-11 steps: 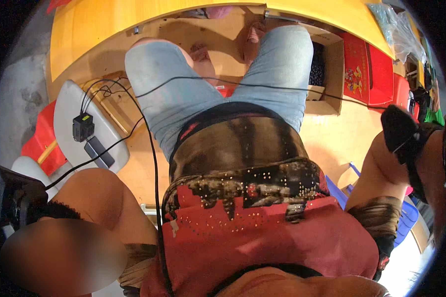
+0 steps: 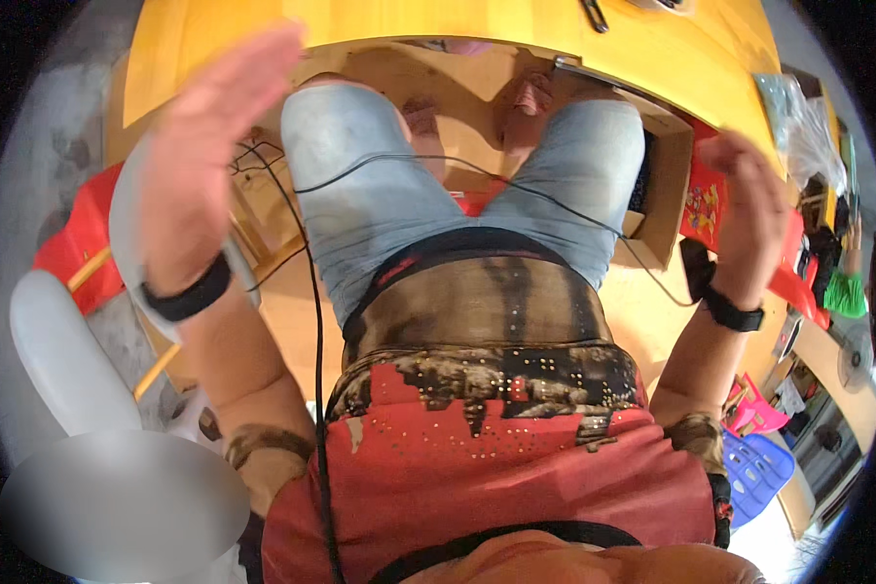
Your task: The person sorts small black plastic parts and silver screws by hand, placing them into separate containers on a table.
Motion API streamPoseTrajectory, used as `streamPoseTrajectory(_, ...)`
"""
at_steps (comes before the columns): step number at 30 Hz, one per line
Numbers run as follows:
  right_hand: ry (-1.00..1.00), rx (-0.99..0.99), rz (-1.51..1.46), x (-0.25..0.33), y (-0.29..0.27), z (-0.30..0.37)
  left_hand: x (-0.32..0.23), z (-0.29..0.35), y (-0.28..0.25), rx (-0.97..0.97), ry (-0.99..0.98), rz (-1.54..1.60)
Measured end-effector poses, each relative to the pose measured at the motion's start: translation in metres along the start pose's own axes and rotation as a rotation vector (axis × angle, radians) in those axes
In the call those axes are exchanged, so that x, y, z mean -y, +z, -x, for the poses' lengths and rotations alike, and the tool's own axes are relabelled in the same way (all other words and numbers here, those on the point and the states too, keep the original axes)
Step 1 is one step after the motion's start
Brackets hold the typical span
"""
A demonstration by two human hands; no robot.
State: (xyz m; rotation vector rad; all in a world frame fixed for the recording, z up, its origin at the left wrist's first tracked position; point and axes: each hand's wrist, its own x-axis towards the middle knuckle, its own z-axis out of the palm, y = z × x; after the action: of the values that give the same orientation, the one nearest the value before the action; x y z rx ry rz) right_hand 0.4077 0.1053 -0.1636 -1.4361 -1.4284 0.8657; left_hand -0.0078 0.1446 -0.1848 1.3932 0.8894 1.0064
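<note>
Beside yellow table (image 2: 457,21) | long axis crosswise | left fingers (image 2: 248,83) straight, right fingers (image 2: 764,190) bent, both empty

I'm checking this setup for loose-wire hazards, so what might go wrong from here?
The thin black cable crosses the denim-covered legs toward the wristband at the right hand; it might pull tight if that arm reaches far.

The longer black cable runs down over the red top, so the left arm might snag it.

The clear plastic bag at the table edge could get knocked by the right hand.
</note>
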Motion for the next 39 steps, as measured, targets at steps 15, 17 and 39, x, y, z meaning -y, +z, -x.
streamPoseTrajectory(15, -0.01, 0.672, 0.56, -0.042, 0.083, 0.043, 0.12, 0.035, 0.106, 0.042, 0.038, -0.528)
streamPoseTrajectory(17, -0.029, 0.632, 0.514, -0.043, 0.073, 0.045, 0.114, 0.037, 0.115, 0.011, 0.139, -0.644)
streamPoseTrajectory(39, -0.094, 0.404, 0.258, -0.002, 0.038, 0.032, 0.048, -0.01, 0.063, 0.048, 0.067, -0.669)
